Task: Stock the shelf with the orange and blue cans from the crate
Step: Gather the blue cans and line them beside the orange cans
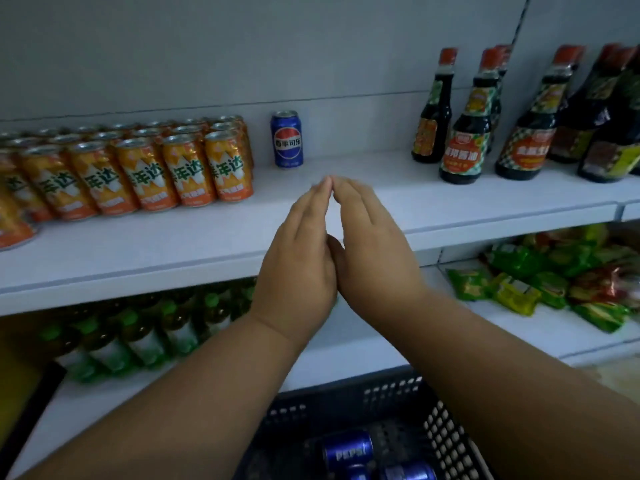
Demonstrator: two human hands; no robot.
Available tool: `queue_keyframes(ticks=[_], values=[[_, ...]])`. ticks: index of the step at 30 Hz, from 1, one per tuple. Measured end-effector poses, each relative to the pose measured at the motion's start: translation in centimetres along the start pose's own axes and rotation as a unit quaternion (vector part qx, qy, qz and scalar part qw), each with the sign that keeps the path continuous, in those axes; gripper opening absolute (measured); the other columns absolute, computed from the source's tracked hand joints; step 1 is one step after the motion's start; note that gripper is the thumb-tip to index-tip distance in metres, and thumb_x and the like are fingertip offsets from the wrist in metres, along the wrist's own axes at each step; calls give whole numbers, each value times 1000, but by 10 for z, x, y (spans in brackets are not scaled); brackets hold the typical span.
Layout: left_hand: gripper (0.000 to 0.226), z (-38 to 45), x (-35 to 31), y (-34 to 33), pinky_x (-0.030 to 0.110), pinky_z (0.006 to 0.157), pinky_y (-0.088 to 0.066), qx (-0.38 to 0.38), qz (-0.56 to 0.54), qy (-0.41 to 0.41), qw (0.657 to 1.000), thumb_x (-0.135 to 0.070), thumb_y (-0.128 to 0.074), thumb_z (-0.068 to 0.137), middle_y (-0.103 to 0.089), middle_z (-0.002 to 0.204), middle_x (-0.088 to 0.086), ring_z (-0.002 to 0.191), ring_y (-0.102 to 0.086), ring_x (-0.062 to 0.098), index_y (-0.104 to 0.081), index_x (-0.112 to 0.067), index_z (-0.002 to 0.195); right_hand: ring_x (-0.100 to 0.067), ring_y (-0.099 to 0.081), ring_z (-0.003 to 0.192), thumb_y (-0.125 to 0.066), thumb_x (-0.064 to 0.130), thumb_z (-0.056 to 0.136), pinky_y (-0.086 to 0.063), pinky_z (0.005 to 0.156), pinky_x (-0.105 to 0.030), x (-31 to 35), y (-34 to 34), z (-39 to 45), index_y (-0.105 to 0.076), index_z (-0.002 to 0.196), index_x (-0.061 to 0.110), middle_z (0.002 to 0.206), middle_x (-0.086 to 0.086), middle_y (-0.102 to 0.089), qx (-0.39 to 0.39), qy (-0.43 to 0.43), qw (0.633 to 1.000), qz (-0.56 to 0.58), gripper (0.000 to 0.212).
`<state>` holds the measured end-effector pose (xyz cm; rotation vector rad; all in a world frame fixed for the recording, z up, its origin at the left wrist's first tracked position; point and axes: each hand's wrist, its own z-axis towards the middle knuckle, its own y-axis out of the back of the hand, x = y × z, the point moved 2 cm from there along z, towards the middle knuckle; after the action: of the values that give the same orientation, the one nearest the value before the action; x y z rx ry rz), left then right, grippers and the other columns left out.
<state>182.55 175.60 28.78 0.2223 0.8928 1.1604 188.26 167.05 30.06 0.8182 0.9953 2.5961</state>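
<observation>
While both hands hover palm to palm over the shelf (346, 209), I see nothing held: left hand (301, 251) and right hand (372, 244) have straight fingers, tips touching, heels touching, forming a tent above the front half of the shelf.

Open room: a wide bare stretch of shelf runs from the orange cans (138, 168) on the left to the soy sauce bottles (464, 133) on the right. One blue Pepsi can (286, 139) stands upright in that gap, toward the back wall, just beside the rightmost orange cans but apart from them. The shelf's front lip runs diagonally under my wrists; a seam splits it from the next shelf section at far right.

Orange cans stand in tidy rows several deep, reaching the left frame edge. Labels show green Chinese characters on white; the leftmost are blurred.

Pepsi can on the shelf carries the red-white-blue globe with Chinese text. More blue cans (348, 453) lie on their sides in the dark perforated crate (446, 438) at the bottom; one reads "PEPSI".

Lower shelf: green-capped bottles (138, 337) on the left, green and yellow snack packets (512, 292) on the right. Bottle labels at right are red and green; text unreadable.
</observation>
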Motion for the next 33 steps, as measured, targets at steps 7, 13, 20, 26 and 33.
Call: queue_keyframes(ticks=[7, 13, 20, 26, 33], values=[[57, -107, -19, -8, 31, 121, -26, 74, -41, 18, 996, 0, -39, 99, -34, 158, 12, 147, -32, 19, -27, -6, 154, -32, -47, 136, -64, -2, 90, -41, 111, -46, 6, -6, -116, -42, 146, -5, 147, -21, -47, 19, -30, 998, 49, 60], [57, -213, 4, -53, 24, 119, -24, 209, -52, 137, 967, -4, -43, 102, -32, 160, 6, 144, -30, 11, -26, -13, 155, -23, -45, 135, -59, 5, 94, -40, 111, -38, -24, -56, -223, -39, 149, 2, 150, -12, -44, 163, -145, 974, 69, 59], [64, -282, 56, -101, 23, 113, -23, 380, -7, 206, 902, -7, -48, 98, -30, 161, 4, 143, -34, 22, -24, -14, 157, -26, -48, 131, -65, 23, 90, -43, 107, -38, -78, -119, -299, -36, 151, 11, 147, -7, -44, 334, -238, 911, 38, 69], [60, -308, 100, -137, 30, 109, -33, 420, -1, 305, 855, -14, -49, 98, -36, 158, 6, 139, -41, 23, -30, -17, 155, -28, -55, 120, -72, 35, 86, -47, 101, -38, -134, -171, -340, -44, 142, 18, 138, -9, -48, 467, -348, 813, -18, 64], [60, -330, 125, -182, 36, 115, -34, 488, -23, 362, 794, -21, -49, 100, -35, 158, 4, 142, -38, 21, -28, -20, 156, -33, -43, 132, -67, 28, 88, -42, 104, -47, -194, -213, -370, -38, 147, 20, 147, -12, -43, 551, -349, 745, -142, 66]])
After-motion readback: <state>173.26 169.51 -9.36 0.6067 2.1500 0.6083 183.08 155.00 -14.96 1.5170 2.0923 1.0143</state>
